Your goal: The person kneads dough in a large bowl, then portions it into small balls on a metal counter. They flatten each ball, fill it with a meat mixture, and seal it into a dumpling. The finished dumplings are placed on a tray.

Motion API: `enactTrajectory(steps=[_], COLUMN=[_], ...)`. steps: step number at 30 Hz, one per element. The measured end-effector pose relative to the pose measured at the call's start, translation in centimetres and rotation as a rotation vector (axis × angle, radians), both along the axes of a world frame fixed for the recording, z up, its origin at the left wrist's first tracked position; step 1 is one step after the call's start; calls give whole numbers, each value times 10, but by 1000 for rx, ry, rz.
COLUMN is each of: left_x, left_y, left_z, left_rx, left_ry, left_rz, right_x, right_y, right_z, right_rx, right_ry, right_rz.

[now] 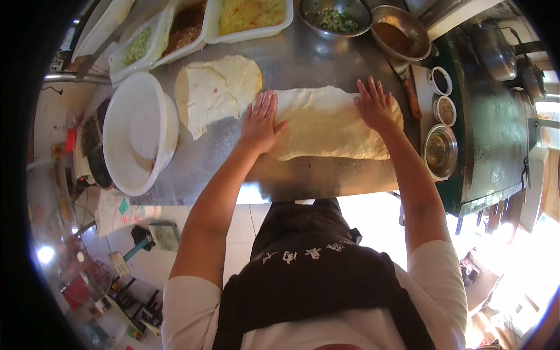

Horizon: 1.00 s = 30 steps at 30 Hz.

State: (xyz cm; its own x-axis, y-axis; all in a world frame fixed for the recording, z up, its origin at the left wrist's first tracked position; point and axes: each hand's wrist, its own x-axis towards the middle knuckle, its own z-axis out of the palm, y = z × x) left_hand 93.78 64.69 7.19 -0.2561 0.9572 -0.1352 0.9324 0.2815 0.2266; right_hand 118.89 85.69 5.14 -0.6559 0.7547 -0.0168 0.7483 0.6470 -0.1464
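Note:
A wide, flattened sheet of pale dough (328,127) lies on the steel worktop (306,177) in front of me. My left hand (261,120) rests flat on its left end, the fingers pointing away from me and the thumb spread out. Near the right end, my right hand (375,105) presses palm down with fingers apart. Neither hand grips anything. Just beyond my left hand, a second, smaller piece of dough (216,89) with an uneven edge lies to the left.
A large white plastic basin (140,133) stands at the left. Filling trays (249,37) and steel bowls (334,33) line the far edge. At the right are a wooden-handled tool (410,94), small bowls (440,81) and a metal bowl of liquid (440,151), beside a green-sided counter (494,127).

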Motion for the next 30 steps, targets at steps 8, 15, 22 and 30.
enactTrajectory(steps=[8,15,22,30], left_x=[96,32,-25,-17], left_y=[-18,-87,-32,34], left_z=[-8,-15,-3,12], left_rx=[238,156,410,328], left_ry=[41,-41,-71,-125], left_rz=[-64,44,-123,-328], right_x=[-30,-71,-153,-77], right_y=[-108,-183,-246,-163], right_z=[8,8,-9,46], right_rx=[100,-161,-32,-681], right_ry=[53,69,238,471], right_rz=[109,136,130,-224])
